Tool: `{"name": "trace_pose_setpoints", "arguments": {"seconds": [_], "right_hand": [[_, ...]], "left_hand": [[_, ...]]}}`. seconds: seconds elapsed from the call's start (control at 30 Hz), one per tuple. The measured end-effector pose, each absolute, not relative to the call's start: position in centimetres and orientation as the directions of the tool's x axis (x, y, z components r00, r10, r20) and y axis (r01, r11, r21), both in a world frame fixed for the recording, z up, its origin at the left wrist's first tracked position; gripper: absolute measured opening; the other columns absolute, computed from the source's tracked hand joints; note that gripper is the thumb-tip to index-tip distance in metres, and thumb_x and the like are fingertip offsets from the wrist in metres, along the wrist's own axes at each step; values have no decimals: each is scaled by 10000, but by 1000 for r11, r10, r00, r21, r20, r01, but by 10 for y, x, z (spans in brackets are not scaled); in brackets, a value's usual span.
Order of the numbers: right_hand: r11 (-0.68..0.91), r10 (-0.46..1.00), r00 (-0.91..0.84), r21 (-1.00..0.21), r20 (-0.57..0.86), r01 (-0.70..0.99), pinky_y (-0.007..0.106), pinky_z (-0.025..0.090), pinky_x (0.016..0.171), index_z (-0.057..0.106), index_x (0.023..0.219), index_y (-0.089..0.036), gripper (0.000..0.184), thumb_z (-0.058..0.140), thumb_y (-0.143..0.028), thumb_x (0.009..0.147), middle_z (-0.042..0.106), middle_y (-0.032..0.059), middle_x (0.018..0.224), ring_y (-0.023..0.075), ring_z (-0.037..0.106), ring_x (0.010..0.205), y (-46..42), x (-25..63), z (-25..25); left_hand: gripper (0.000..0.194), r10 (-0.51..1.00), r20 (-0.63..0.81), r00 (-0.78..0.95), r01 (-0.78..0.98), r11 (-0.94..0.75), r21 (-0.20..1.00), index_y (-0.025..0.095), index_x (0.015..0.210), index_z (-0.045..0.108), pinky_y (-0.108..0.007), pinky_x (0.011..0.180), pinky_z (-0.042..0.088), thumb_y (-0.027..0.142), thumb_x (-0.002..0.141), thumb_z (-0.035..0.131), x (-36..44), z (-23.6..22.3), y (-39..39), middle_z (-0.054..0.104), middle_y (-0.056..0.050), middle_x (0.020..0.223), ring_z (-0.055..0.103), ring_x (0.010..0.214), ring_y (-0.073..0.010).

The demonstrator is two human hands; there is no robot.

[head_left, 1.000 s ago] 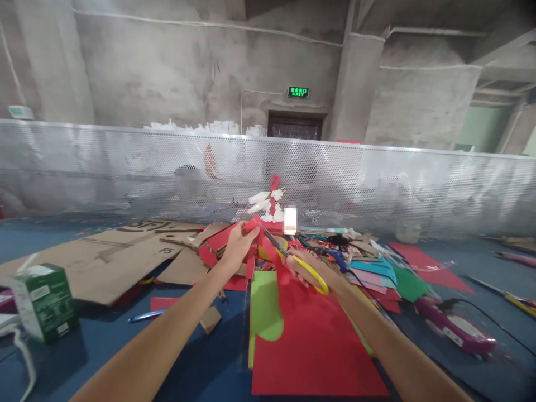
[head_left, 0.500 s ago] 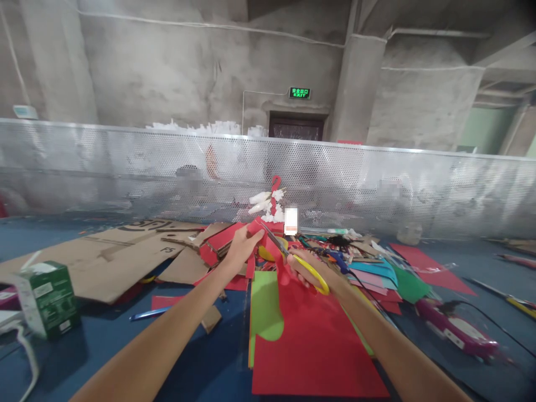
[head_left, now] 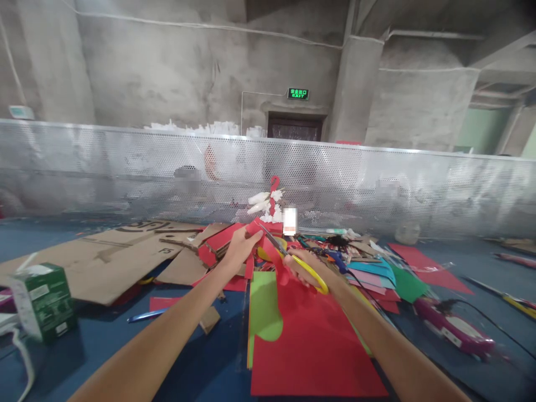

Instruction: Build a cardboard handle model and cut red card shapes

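My left hand (head_left: 243, 243) pinches a piece of red paper (head_left: 253, 225) near the middle of the view. In my right hand (head_left: 305, 265) is a pair of scissors with yellow handles (head_left: 315, 275). The blades point up and left, their tips at the red paper beside my left fingers. Whether the blades are parted I cannot tell. Below my hands lies a large red sheet (head_left: 316, 346), with a curved left edge. A lime-green sheet (head_left: 264, 307) shows under it. Behind my hands stands a red and white craft figure (head_left: 273, 204).
Flattened cardboard (head_left: 104, 257), a green box (head_left: 47, 301) and a blue pen (head_left: 147, 315) lie to the left. On the right are coloured paper scraps (head_left: 371, 273), a blue glue gun (head_left: 337, 260) and a purple device (head_left: 454, 329). A perforated metal screen (head_left: 335, 184) rises behind.
Both hands keep nearly the same pose on the red paper and scissors. The whole view has shifted very slightly; nothing was let go.
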State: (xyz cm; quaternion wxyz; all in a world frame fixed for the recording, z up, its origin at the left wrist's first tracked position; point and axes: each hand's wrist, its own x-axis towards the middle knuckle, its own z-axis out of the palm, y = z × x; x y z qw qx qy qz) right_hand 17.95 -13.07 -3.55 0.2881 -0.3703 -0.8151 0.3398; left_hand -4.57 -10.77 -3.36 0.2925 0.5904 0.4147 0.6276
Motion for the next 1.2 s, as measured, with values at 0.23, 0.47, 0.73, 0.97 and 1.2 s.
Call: {"name": "trace_pose_setpoints", "arguments": {"seconds": [0.23,0.47,0.73,0.97,1.2], "right_hand": [[479,819,-529,-774,223,415,188,312,346,433,740,-211,455,493,-629,911,473,-50,551,65,420,362,-132,179,-35],[507,808,-533,-759,252,409,196,297,349,437,768,-211,436,518,-616,905,491,-40,573,69,416,370,-125,180,-42],[533,775,-574,-760,264,371,203,336,363,440,778,-206,449,499,-626,925,505,-28,610,82,451,407,-122,182,-45],[528,792,-546,-754,272,391,194,313,367,443,754,-210,441,505,-609,929,495,-39,579,76,434,393,-123,179,-46],[522,797,-538,-760,273,388,194,328,360,478,811,-211,369,557,-556,915,485,-49,556,95,465,398,-114,179,-56]], "left_hand": [[251,856,502,-128,108,-491,865,173,795,650,-263,594,449,412,787,722,-46,-36,-107,690,-17,715,598,617,-163],[300,852,508,-127,89,-500,861,176,781,639,-266,625,465,471,809,684,-48,-39,-102,684,-15,728,612,651,-168],[289,869,485,-96,93,-477,874,181,718,603,-262,577,443,445,780,703,-51,-37,-101,645,-6,660,597,588,-157],[303,878,475,-68,63,-471,880,181,709,605,-269,568,445,456,774,712,-49,-35,-103,653,-16,656,605,586,-164],[306,894,446,-47,21,-446,895,177,703,634,-271,546,435,464,752,728,-48,-31,-107,657,-27,645,591,569,-166]]}}
